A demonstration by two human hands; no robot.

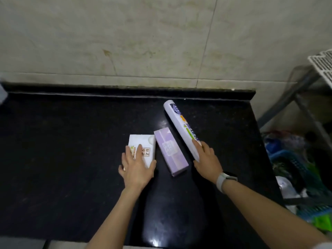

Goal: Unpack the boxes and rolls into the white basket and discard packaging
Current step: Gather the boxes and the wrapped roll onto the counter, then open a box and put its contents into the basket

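Three packages lie on the black counter [71, 141]. A white box [143, 142] with printed characters sits on the left, and my left hand [137, 166] lies on its near end with the thumb along its right side. A lilac box [170, 151] lies in the middle, untouched. A long white roll [181, 126] with a coloured label slants up to the back, and my right hand [206, 159] grips its near end. A white basket [321, 64] shows only as a corner at the far right edge.
A beige tiled wall [125, 42] backs the counter. Right of the counter stands a grey metal rack [305, 105]. Below it are a blue basket [291, 162], plastic bags and green items.
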